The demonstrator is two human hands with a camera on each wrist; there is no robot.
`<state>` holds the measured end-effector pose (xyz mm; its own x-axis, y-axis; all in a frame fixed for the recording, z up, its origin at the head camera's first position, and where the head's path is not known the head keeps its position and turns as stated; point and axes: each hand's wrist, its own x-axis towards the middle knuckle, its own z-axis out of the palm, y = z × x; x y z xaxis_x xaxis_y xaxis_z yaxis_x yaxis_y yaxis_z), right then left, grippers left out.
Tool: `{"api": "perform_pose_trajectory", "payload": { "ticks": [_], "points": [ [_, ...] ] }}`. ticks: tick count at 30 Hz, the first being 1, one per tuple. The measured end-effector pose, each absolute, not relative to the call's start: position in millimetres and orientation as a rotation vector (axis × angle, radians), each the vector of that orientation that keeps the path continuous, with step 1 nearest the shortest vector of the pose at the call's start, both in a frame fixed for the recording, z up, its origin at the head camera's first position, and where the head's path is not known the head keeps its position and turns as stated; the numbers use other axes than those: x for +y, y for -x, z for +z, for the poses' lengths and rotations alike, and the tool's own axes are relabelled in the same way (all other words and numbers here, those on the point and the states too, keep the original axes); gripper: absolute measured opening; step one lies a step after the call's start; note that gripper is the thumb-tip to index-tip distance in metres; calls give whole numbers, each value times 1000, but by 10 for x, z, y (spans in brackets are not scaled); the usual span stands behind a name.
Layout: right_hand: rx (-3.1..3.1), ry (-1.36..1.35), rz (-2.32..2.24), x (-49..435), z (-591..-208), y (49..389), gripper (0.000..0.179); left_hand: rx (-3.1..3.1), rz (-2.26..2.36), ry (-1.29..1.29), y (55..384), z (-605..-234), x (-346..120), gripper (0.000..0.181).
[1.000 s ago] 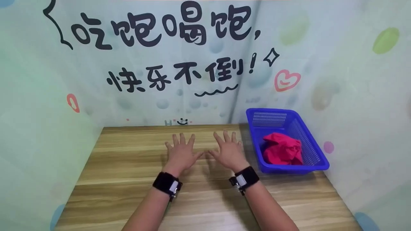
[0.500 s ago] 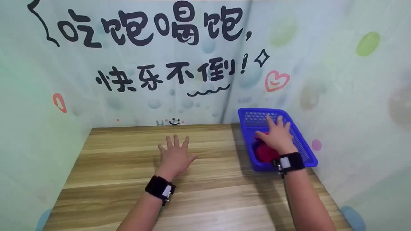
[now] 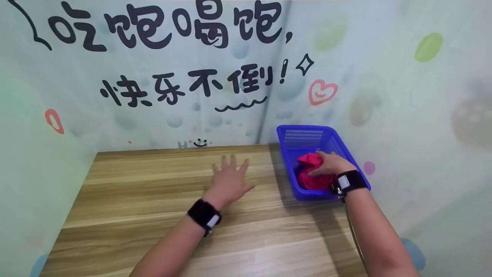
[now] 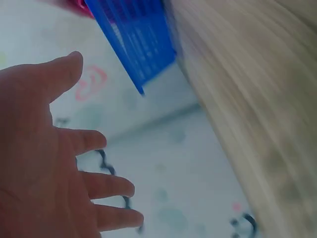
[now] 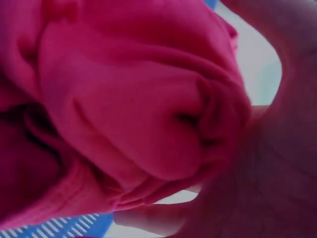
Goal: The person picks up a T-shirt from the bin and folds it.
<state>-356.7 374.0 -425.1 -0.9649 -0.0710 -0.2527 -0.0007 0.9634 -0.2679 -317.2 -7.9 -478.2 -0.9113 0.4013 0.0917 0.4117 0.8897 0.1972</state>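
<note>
Right now the right hand (image 3: 334, 163) was down in the blue basket (image 3: 315, 195), on the red cloth (image 3: 315, 182). Thumb lay on the near-left side, other fingers farther back; couldn't tell if the grip had closed, as the cloth hid part of the fingers. Cloth sat bunched inside the basket, toward the near end. Left hand (image 3: 228, 184) held nothing, fingers straight and spread wide, palm down over the table (image 3: 153, 192), well apart from the cloth; table contact unclear. Basket stood at the table's far right, near the printed wall (image 3: 238, 127). Black band (image 3: 203, 214) on the left wrist, another on the right.
</note>
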Motion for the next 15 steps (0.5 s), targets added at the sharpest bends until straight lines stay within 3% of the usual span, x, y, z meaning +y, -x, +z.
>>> {"api": "perform_pose_trajectory", "payload": {
  "ticks": [9,15],
  "points": [
    [2744,146,-458,4010,-4293,3644,93,-2882,-379,1139,3088,-4837,946,72],
    [2671,84,-464,4042,-4295,3763,91,-2839,-205,1215,3029,-4939,1252,61]
  ]
}}
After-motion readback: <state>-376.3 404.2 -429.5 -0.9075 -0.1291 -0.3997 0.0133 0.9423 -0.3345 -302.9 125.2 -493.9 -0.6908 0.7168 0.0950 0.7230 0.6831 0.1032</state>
